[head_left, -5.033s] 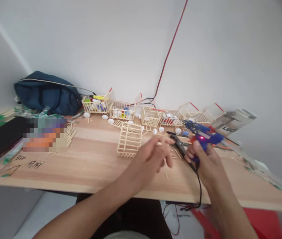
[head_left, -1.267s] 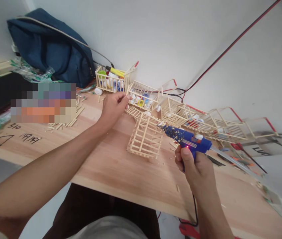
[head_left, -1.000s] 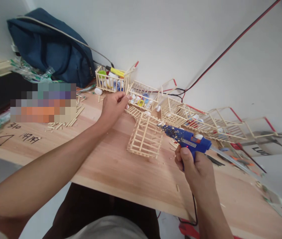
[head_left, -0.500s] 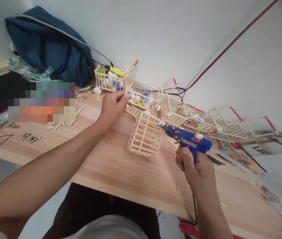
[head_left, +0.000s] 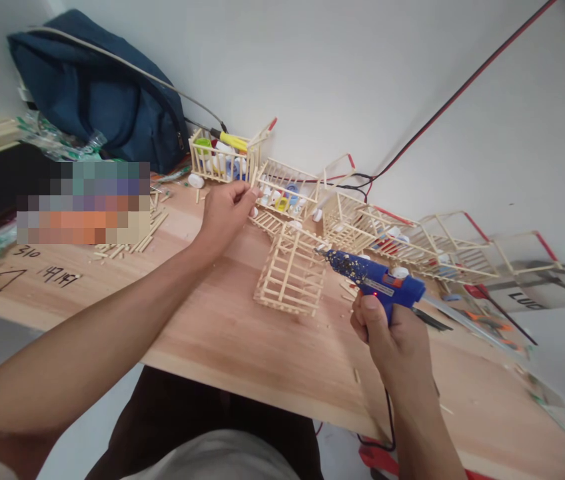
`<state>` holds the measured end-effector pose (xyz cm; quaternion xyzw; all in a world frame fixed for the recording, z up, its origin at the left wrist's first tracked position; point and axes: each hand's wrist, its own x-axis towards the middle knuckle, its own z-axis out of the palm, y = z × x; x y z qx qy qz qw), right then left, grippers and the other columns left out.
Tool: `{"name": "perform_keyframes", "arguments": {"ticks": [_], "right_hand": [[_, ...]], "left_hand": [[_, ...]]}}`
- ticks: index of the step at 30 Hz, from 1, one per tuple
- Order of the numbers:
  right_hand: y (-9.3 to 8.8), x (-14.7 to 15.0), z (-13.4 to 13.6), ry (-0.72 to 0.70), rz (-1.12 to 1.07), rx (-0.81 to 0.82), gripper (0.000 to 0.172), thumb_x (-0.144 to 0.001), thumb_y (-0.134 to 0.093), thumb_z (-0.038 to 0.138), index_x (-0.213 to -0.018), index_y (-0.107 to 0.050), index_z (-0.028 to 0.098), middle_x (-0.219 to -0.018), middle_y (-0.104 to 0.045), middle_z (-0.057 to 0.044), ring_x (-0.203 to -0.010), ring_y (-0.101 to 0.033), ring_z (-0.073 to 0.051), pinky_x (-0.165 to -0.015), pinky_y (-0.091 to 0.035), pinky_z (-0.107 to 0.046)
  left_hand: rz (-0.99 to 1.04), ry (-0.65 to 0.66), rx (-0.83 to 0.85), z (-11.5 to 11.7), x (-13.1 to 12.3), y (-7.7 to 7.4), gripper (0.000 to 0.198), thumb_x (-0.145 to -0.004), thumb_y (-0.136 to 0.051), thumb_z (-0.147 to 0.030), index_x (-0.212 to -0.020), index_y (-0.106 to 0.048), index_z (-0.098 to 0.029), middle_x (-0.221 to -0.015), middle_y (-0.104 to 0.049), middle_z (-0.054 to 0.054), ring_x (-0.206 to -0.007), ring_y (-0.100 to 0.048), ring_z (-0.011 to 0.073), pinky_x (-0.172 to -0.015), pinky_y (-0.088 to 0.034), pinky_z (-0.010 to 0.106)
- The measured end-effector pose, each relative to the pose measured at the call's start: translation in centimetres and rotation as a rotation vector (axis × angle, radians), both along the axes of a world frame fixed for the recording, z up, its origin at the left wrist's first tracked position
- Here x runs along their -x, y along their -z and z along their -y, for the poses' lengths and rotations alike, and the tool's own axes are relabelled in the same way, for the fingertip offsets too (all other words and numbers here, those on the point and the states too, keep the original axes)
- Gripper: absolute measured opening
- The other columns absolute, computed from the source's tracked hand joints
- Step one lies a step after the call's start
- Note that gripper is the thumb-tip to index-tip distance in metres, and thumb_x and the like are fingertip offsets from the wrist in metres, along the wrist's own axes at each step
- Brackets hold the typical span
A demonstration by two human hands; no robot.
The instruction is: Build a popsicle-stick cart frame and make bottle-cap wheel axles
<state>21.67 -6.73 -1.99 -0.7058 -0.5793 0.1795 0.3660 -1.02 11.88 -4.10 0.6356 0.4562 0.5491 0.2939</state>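
Observation:
My right hand (head_left: 397, 340) grips a blue hot glue gun (head_left: 370, 277), its nozzle pointing left over the right edge of a small cart frame of wooden sticks (head_left: 290, 273). Gold and dark flecks cover the gun's front, and a small red light glows on it. The stick frame stands on the table between my hands, with a slatted stick panel (head_left: 266, 223) just behind it. My left hand (head_left: 230, 210) is closed in a pinch beside a stick cart holding bottle caps (head_left: 287, 190). What its fingertips hold is too small to make out.
More stick carts with red-tipped handles (head_left: 412, 247) line the wall, and another cart (head_left: 222, 160) holds caps and a yellow-handled tool. Loose sticks (head_left: 145, 233) lie at left, near a blue bag (head_left: 102, 93). The gun's black cord (head_left: 390, 420) hangs over the table edge.
Almost nothing differs. The view has shifted very slightly; both hands and the glue gun stay in nearly the same place.

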Motion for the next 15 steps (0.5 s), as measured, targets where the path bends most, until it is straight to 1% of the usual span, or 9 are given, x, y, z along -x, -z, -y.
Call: {"name": "perform_keyframes", "arguments": {"ticks": [5, 8, 11, 13, 15], "right_hand": [[0.4, -0.1, -0.3, 0.013, -0.064, -0.050, 0.045, -0.092, -0.047, 0.055, -0.063, -0.043, 0.021, -0.053, -0.043, 0.002, -0.049, -0.039, -0.012, -0.049, -0.028, -0.026], [0.2, 0.1, -0.2, 0.021, -0.144, -0.031, 0.043, -0.092, -0.047, 0.056, -0.067, -0.047, 0.020, -0.055, -0.044, 0.002, -0.050, -0.040, -0.012, -0.048, -0.029, -0.026], [-0.3, 0.4, -0.1, 0.001, -0.254, -0.014, 0.042, -0.093, -0.046, 0.056, -0.076, -0.052, 0.019, -0.061, -0.048, 0.001, -0.052, -0.042, -0.011, -0.049, -0.031, -0.025], [-0.6, 0.6, 0.0, -0.012, -0.340, -0.057, 0.041, -0.094, -0.044, 0.057, -0.081, -0.054, 0.019, -0.063, -0.048, 0.001, -0.052, -0.042, -0.011, -0.049, -0.031, -0.025], [-0.9, 0.9, 0.0, 0.009, -0.422, -0.153, 0.040, -0.095, -0.044, 0.056, -0.084, -0.055, 0.019, -0.064, -0.049, 0.002, -0.051, -0.042, -0.010, -0.048, -0.030, -0.024]], "left_hand": [[-0.018, -0.006, -0.016, -0.1, 0.0, 0.1, 0.029, -0.086, -0.054, -0.028, -0.059, -0.058, -0.016, -0.050, -0.052, -0.004, -0.049, -0.042, 0.0096, -0.051, -0.033, 0.023], [-0.030, -0.006, -0.033, -0.1, 0.0, 0.2, 0.031, -0.086, -0.054, -0.027, -0.057, -0.056, -0.016, -0.049, -0.050, -0.004, -0.049, -0.042, 0.0098, -0.051, -0.032, 0.023], [-0.031, -0.002, -0.036, -0.2, 0.0, 0.3, 0.031, -0.086, -0.054, -0.028, -0.057, -0.057, -0.016, -0.049, -0.050, -0.003, -0.049, -0.042, 0.0101, -0.050, -0.031, 0.024], [-0.020, -0.005, -0.030, -0.2, 0.0, 0.4, 0.030, -0.086, -0.054, -0.029, -0.060, -0.060, -0.016, -0.050, -0.052, -0.003, -0.049, -0.042, 0.0102, -0.049, -0.031, 0.023], [-0.013, -0.003, -0.025, -0.2, 0.0, 0.4, 0.029, -0.086, -0.054, -0.030, -0.062, -0.063, -0.016, -0.051, -0.053, -0.002, -0.049, -0.042, 0.0101, -0.049, -0.031, 0.023]]}}
